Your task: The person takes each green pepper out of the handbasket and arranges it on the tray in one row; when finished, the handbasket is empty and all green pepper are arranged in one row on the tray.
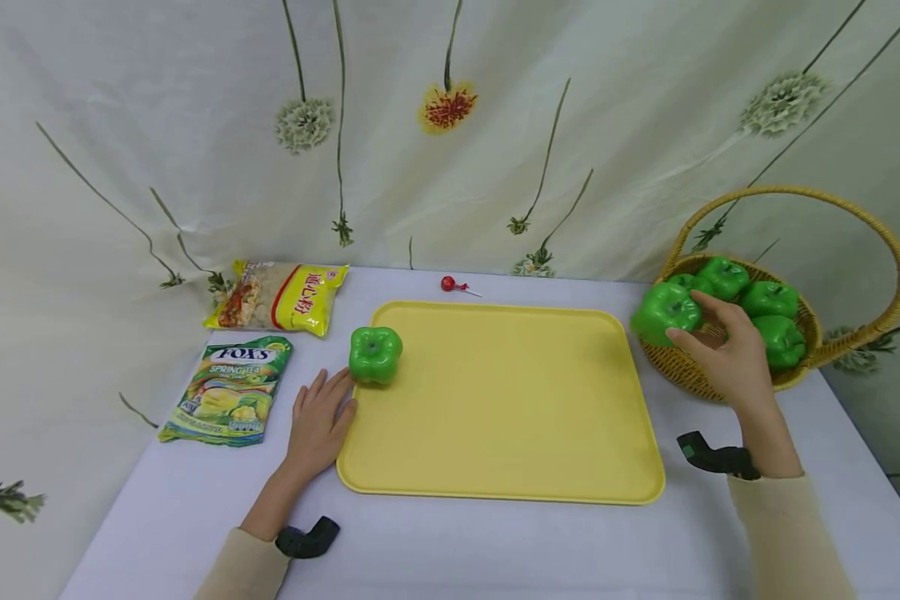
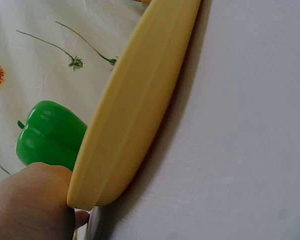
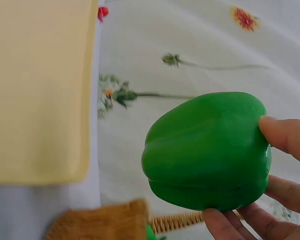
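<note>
Read one green pepper [image 1: 375, 355] as placed, on the far-left corner of the yellow tray [image 1: 502, 400]. Read a second pepper [image 1: 667, 314] as under way, pinched by the right hand [image 1: 731, 354] at the left rim of the wicker basket [image 1: 678, 371]. Count several remaining peppers [image 1: 770, 298] inside. Find the left hand [image 1: 318, 425] holding nothing, fingers apart, at the tray's left edge. Rate progress as early.

The green peppers [image 1: 375, 355] look like smooth, glossy plastic with bright highlights, while the yellow tray [image 1: 495, 400] looks like smooth plastic with a softer sheen. The basket [image 1: 678, 372] appears rough, woven wicker; the yellow packet [image 1: 277, 297] and green packet [image 1: 228, 392] look like shiny plastic film. The backdrop [image 1: 217, 50] seems creased cloth, the white tabletop [image 1: 495, 546] smooth and matt.
</note>
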`<action>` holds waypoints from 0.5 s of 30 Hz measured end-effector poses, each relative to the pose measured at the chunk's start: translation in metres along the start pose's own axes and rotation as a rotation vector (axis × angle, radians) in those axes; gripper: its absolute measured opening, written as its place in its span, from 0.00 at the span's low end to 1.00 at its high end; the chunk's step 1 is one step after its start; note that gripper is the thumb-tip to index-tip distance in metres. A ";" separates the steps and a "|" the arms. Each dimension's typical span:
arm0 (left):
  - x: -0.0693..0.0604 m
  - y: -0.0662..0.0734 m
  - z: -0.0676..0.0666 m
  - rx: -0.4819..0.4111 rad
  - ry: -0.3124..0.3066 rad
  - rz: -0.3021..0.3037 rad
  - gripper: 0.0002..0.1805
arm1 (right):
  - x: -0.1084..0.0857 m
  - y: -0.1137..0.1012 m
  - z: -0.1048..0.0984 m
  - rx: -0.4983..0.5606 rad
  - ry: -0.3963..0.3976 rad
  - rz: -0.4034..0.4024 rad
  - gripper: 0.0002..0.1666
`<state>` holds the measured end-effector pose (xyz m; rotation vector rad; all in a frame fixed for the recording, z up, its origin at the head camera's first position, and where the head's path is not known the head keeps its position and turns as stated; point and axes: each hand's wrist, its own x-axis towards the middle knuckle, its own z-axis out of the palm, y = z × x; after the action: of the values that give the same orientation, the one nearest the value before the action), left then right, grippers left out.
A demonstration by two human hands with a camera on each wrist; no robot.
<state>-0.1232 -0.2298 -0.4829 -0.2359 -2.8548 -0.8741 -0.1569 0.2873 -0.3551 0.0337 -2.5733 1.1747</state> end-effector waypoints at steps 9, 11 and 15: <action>0.000 -0.001 0.000 -0.001 0.000 -0.001 0.26 | -0.001 -0.021 0.059 0.153 -0.147 -0.122 0.35; 0.000 -0.001 0.000 -0.001 -0.002 -0.004 0.26 | -0.001 -0.029 0.076 0.182 -0.199 -0.130 0.35; 0.000 0.001 -0.001 -0.008 -0.003 -0.005 0.26 | -0.003 -0.047 0.111 0.233 -0.290 -0.153 0.35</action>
<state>-0.1226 -0.2299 -0.4819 -0.2310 -2.8568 -0.8871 -0.1766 0.1736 -0.3895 0.4762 -2.5978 1.4965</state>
